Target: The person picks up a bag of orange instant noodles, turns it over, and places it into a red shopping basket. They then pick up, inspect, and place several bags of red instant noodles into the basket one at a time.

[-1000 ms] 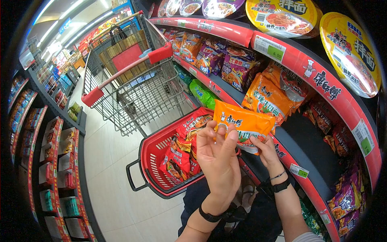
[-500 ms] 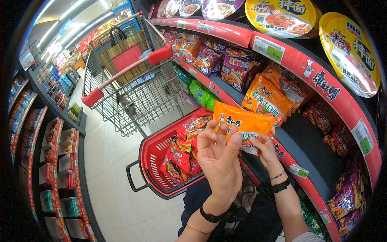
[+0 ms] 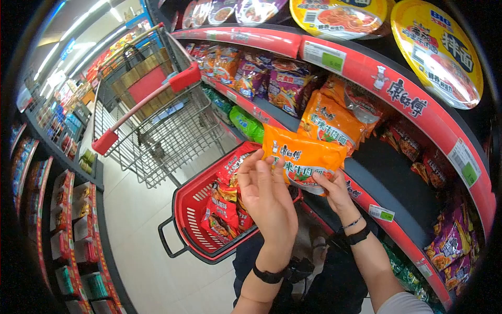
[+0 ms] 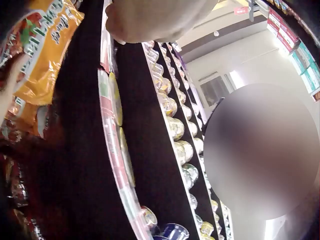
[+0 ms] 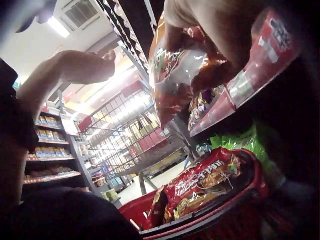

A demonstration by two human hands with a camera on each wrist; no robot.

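My right hand (image 3: pixel 335 189) pinches the lower right corner of an orange packet of instant noodles (image 3: pixel 308 152), its thumb on the printed front. In the right wrist view, fingers curl over the same packet (image 5: pixel 172 75). My left hand (image 3: pixel 269 201) is raised in front of the packet's left end with its fingers loosely bent. It overlaps the packet in the head view, while the right wrist view shows this hand (image 5: pixel 85 66) well apart from it. Below is a red shopping basket (image 3: pixel 180 201) with several red noodle packets (image 3: pixel 219 214) in it.
A metal shopping cart (image 3: pixel 162 136) stands beyond the basket, a carton inside. To the right, a red-edged shelf (image 3: pixel 366 196) bears orange packets (image 3: pixel 327 118) and purple ones (image 3: pixel 287 89). Yellow bowl noodles (image 3: pixel 439 52) sit above. Another shelf (image 3: pixel 63 235) lines the aisle's left side.
The head view has swung slightly right, so everything sits further left in it. My left hand's fingers have straightened somewhat and uncover more of the packet's print. My right hand keeps its hold.
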